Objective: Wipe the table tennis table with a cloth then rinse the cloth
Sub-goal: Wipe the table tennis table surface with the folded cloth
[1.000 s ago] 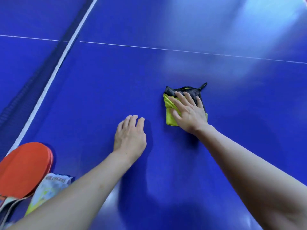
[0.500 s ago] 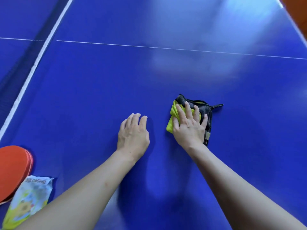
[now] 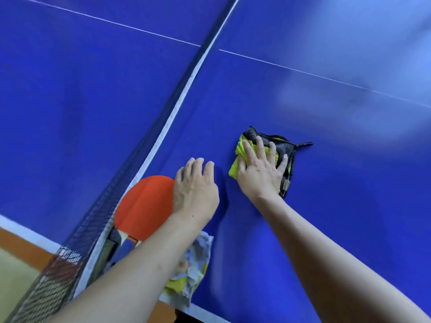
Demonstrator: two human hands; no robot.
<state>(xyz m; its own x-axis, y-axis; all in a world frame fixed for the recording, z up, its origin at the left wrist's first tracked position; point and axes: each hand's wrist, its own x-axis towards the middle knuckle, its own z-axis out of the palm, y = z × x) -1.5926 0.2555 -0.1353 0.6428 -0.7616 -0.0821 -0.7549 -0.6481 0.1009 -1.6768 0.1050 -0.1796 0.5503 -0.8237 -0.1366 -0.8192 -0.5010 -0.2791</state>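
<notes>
The right hand presses flat, grip released, on the cloth on the worktop. Beside the cloth, the left hand rests, grip released.

A table tennis playing area is indicated, most likely in a sports or recreation room. A blue table tennis table marked with white lines is seen, divided by a dark net with a white top band. A red-faced paddle is laid beside the net. Orange and tan flooring is visible beyond the table's edge.
</notes>
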